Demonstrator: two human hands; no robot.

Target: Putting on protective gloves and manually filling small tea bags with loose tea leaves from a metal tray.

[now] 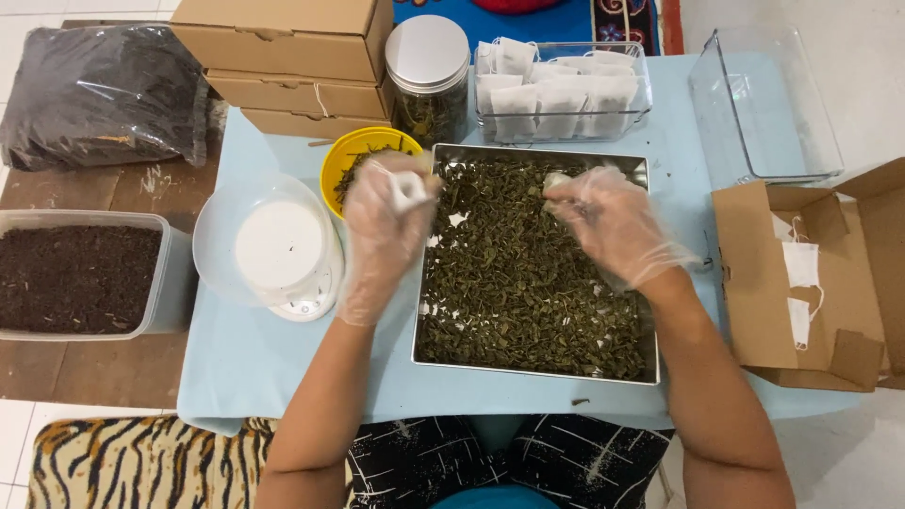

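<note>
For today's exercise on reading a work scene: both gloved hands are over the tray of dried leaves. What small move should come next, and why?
Probably the right hand should pinch some leaves from the metal tray and carry them to the small white bag in the left hand. The bag is held up over the tray's edge, and the right hand's fingers are bunched low over the leaves; whether they already hold any cannot be told.

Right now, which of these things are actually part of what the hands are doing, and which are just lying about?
In use: left hand holding a small white bag; right hand; metal tray of dried leaves; clear box of filled bags.

Lying about: stacked cardboard boxes; black plastic sack; tub of dark grounds.
</note>
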